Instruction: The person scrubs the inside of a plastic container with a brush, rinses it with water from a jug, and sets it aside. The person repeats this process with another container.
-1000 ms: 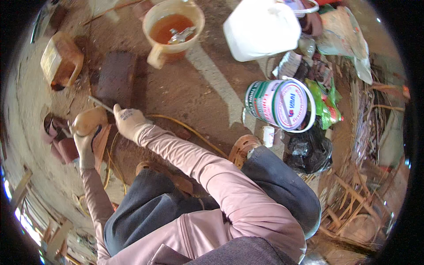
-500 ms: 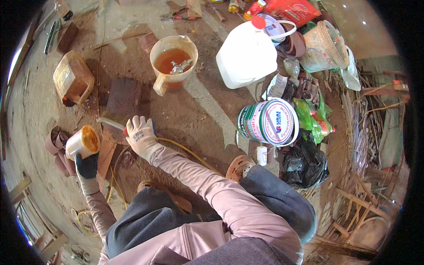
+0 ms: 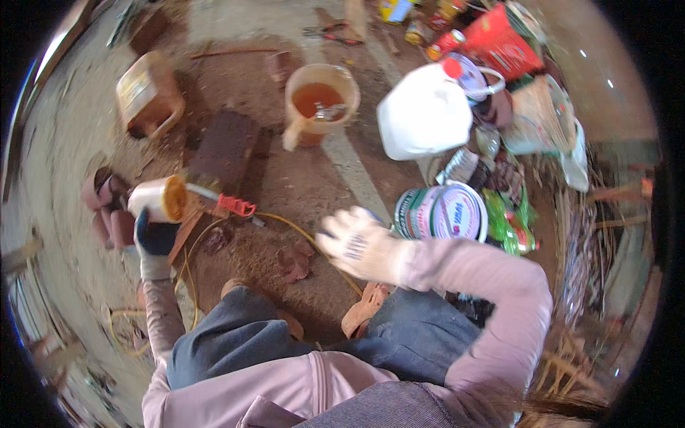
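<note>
My left hand (image 3: pixel 157 241), in a pale glove with a dark palm, grips a white plastic tub (image 3: pixel 147 200). The tub lies tilted, its round orange-brown stained end turned to the right. Beside it, a tool with a red handle (image 3: pixel 237 205) and a long pale blade rests with its blade end near the tub. In mid-view, my gloved right hand (image 3: pixel 365 246) is off the tool, slightly blurred, its fingers apart and nothing visible in them. It is nearest to a green and white paint bucket (image 3: pixel 414 212) lying on its side.
A cut-open jug (image 3: pixel 322 75) holds brown liquid and shiny metal pieces. A white jug (image 3: pixel 421 118) stands to its right; a stained jug (image 3: pixel 146 89) lies far left. A dark block (image 3: pixel 227 146) sits between them. A yellow cord (image 3: pixel 292 227) crosses the dirt. Bags and bottles crowd the right.
My right hand has let go of the red-handled tool and moved right toward the paint bucket. My left hand still holds the tub. The whole view has shifted.
</note>
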The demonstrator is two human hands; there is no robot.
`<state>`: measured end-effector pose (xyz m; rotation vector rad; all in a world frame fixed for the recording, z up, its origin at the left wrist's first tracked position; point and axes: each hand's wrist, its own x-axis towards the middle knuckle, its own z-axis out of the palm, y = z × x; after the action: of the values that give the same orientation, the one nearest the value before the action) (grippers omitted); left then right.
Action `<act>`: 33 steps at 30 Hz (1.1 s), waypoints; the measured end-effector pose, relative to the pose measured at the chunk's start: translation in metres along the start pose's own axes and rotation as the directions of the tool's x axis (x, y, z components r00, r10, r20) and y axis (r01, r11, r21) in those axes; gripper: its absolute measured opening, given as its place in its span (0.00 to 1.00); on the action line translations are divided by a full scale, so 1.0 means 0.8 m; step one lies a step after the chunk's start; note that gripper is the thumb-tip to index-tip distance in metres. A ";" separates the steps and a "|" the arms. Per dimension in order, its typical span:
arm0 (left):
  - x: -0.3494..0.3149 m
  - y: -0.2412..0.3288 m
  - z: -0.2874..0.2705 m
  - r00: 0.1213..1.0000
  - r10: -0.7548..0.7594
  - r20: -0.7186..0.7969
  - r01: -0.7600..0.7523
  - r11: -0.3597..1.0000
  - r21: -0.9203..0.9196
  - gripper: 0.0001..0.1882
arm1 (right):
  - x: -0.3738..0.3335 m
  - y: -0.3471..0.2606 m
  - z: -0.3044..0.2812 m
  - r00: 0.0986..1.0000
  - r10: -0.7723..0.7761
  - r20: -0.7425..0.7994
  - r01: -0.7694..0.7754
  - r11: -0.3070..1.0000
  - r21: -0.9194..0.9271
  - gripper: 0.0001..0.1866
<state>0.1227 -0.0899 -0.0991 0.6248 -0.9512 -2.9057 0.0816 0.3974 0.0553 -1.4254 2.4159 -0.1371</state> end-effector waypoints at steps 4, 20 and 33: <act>0.000 -0.008 -0.020 1.000 -0.029 -0.011 0.029 1.000 -0.008 0.26 | -0.076 0.006 -0.030 0.972 0.219 0.086 -0.225 0.973 0.061 0.25; 0.012 -0.011 0.093 0.970 -0.214 -0.116 0.236 0.943 0.233 0.30 | 0.197 0.514 0.019 0.092 0.950 -0.299 -0.720 0.271 0.639 0.26; -0.391 0.074 0.032 0.644 0.303 -0.703 0.001 0.918 0.397 0.27 | 0.245 0.665 0.115 -0.201 0.922 -0.331 -0.800 0.040 0.598 0.50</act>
<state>0.3945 -0.0794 0.0677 1.5238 -1.2857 -1.9432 -0.4183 0.4982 -0.2083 1.0288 3.1797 -0.5717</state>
